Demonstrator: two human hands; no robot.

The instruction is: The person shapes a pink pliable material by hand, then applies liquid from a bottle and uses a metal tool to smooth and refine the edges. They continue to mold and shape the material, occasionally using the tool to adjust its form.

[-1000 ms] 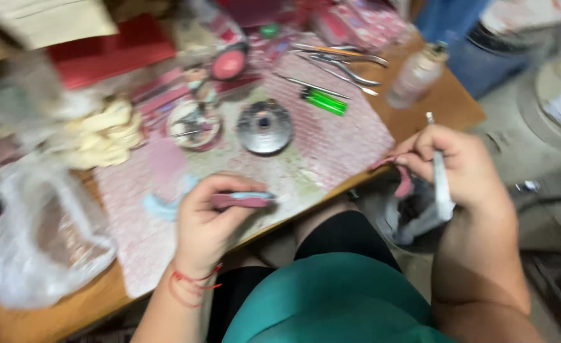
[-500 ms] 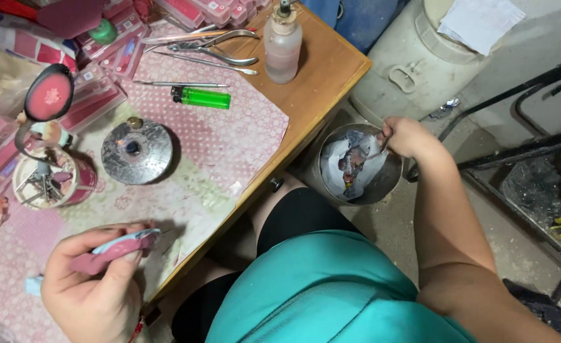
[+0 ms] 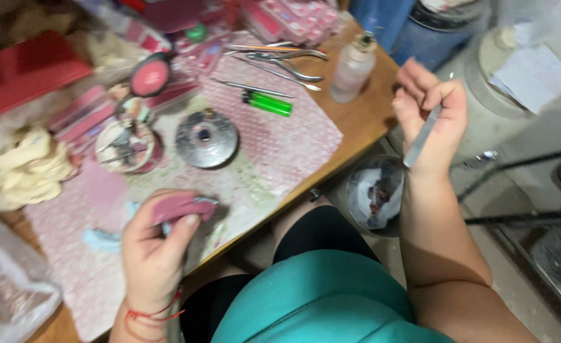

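My left hand is closed around a small pink flat piece above the pink patterned mat on the wooden table. My right hand is raised off the table's right edge and grips a thin metal tool that points down. Below it on the floor stands a small round bin with scraps inside.
On the mat lie a green lighter, a round metal dish, tweezers and pliers, and a clear bottle. A pink round compact and cream-coloured lumps sit to the left. Black metal bars lie on the floor at right.
My right hand has risen from the bin up to table height with the metal tool. My left hand still grips the pink piece. The view has shifted.
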